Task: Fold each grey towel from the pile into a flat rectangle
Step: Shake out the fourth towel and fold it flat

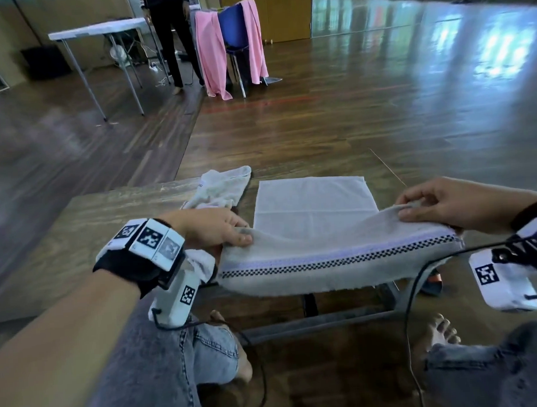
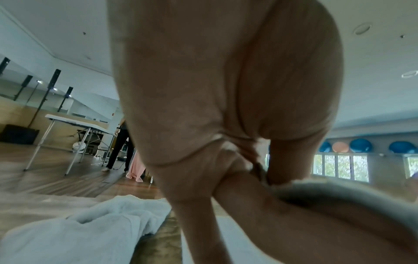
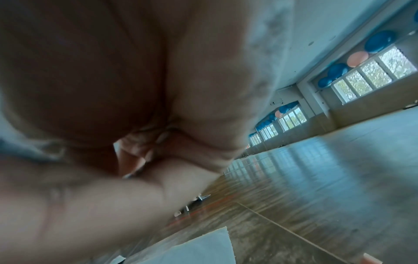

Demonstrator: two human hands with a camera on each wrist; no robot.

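A grey towel (image 1: 332, 256) with a checkered band hangs stretched between both hands over the near edge of the low wooden table (image 1: 85, 225). My left hand (image 1: 228, 233) pinches its left corner, thumb on top. My right hand (image 1: 416, 208) pinches the right corner. In the left wrist view the grey towel (image 2: 339, 194) curves away from my left hand (image 2: 260, 171). In the right wrist view my right hand (image 3: 140, 160) fills the frame, with grey towel (image 3: 29, 151) at the left. A folded towel (image 1: 313, 201) lies flat on the table beyond. A crumpled towel pile (image 1: 219, 187) sits at the left.
My knees in grey jeans (image 1: 163, 364) are under the table's near side, with cables (image 1: 412, 304) trailing from the wrist cameras. Farther off stand a white folding table (image 1: 96, 28), a person (image 1: 171, 37) and a blue chair draped in pink cloth (image 1: 231, 43).
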